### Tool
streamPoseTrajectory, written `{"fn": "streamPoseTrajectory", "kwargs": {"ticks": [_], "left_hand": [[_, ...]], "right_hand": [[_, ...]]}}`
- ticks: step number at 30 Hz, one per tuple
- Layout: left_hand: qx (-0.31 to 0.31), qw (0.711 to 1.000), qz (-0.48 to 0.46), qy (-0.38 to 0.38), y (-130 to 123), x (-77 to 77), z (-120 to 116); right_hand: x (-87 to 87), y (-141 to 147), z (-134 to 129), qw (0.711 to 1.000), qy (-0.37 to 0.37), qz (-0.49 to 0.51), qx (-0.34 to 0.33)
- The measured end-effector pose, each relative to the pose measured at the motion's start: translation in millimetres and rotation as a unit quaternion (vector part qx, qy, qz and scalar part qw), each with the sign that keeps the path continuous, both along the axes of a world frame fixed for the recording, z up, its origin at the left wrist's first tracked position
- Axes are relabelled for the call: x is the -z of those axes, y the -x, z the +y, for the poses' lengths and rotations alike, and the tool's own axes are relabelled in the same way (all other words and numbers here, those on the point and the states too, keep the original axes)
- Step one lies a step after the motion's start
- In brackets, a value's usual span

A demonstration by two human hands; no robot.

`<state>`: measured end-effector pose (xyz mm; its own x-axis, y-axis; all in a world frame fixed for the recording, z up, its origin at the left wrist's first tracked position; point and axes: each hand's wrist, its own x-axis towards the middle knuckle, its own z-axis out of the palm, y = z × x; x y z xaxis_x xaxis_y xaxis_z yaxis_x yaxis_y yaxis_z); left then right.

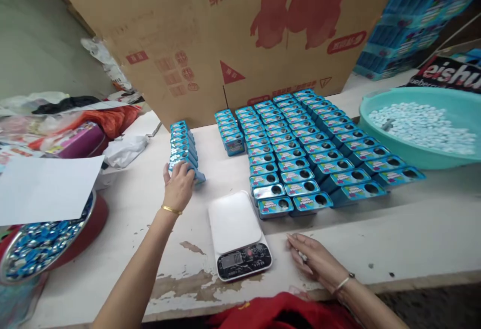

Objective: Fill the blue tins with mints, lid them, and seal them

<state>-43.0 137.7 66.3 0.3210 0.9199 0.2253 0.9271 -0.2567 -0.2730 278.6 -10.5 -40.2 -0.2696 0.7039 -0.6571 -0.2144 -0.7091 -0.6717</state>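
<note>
Fingers of the left hand [179,186] bend over the nearest blue box [200,176] of the short left-hand row [183,142], thumb at its left side; whether they grip it firmly I cannot tell, since they cover most of it. Fingers of the right hand [315,261], over the table near the digital kitchen scale [235,221], are curled narrowly around at least 1 small whitish tablet [302,256].

That loose curl seems the likelier source of trouble: if the fingers relax, a tablet could drop and roll over the peeling tabletop [421,223]. The boxes stand close together, so a sideways knock by the left hand could upset several in its row. A sleeve or wrist brushing the scale, whose display [233,260] appears to read 0.0, might disturb its reading.

Right of the main block of blue boxes [296,163], a turquoise basin [394,143] holds many pale tablets [432,126]. Those boxes show dark round openings, their contents too dark to make out. At the left, a red bowl [92,226] holds blue-and-silver shiny pieces [41,243], partly hidden by a white paper sheet [45,188].
</note>
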Motion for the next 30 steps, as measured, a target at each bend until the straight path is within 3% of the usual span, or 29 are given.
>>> {"fn": "streamPoseTrajectory", "kwargs": {"ticks": [3,6,9,12,14,17,19,21,26,30], "left_hand": [[0.052,0.996,0.022,0.073,-38,-31.4,-26],[0.089,0.986,0.032,0.138,-78,-48.3,-50],[0.117,0.976,0.040,0.181,-105,-44.4,-67],[0.129,0.971,0.036,0.198,-112,-34.5,-72],[0.141,0.971,0.004,0.191,-107,-33.2,-73],[0.159,0.969,-0.118,0.150,-87,-40.4,-75],[0.128,0.962,-0.220,0.104,-68,-46.0,-79],[0.059,0.951,-0.297,0.060,-47,-47.1,-86],[-0.088,0.918,-0.383,0.054,-9,-22.7,-111],[-0.110,0.897,-0.419,0.084,1,0.4,-129]], "right_hand": [[-2.9,-3,1,1.000,-0.010,0.002,-0.005],[-3.2,-5,2,1.000,-0.011,0.013,-0.003],[-2.1,-6,2,1.000,-0.017,0.019,0.001],[-2.4,-7,2,1.000,-0.024,0.014,0.005],[-3.7,-8,2,1.000,-0.024,0.017,0.008],[-5.8,-11,1,0.999,-0.013,0.028,0.011],[-6.5,-13,0,0.999,-0.010,0.031,0.016],[-6.3,-15,-2,0.999,-0.017,0.034,0.021],[-3.0,-18,-6,0.998,-0.011,0.052,0.028],[-1.4,-18,-7,0.998,-0.005,0.057,0.027]]}}
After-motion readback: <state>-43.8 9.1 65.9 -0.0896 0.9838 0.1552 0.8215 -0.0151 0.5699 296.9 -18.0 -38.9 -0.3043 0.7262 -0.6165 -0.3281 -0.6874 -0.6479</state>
